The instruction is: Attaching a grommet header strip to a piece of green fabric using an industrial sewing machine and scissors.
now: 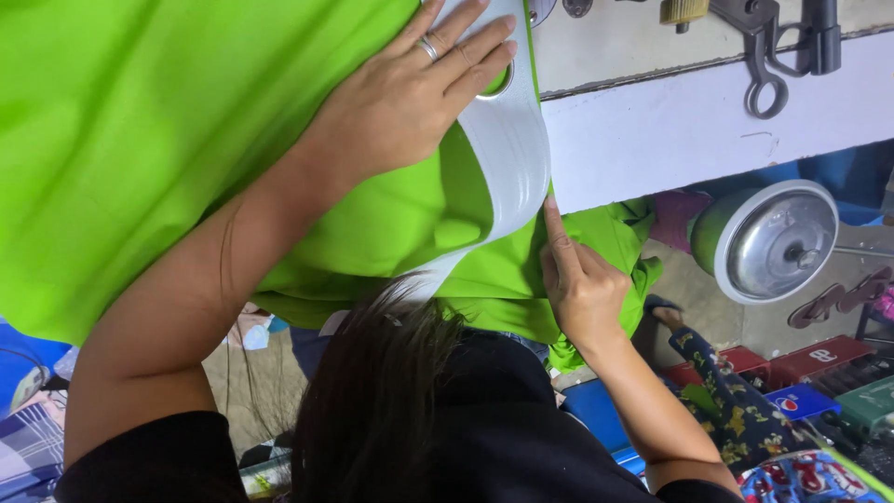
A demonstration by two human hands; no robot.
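Two hands [410,93] (one ringed), one curved template [507,158].

Matt green cloth [168,140]; glossy white plastic curve ruler [507,158].

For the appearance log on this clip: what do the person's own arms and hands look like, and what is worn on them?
Both forearms are bare. Black sleeves end near the upper arms. The left hand wears a silver ring on one finger. The right hand shows no ring or glove.

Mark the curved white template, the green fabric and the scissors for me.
white template [510,158], head view, its broad curved middle.
green fabric [140,140], head view, flat spread area.
scissors [765,65], head view, the handle shank.
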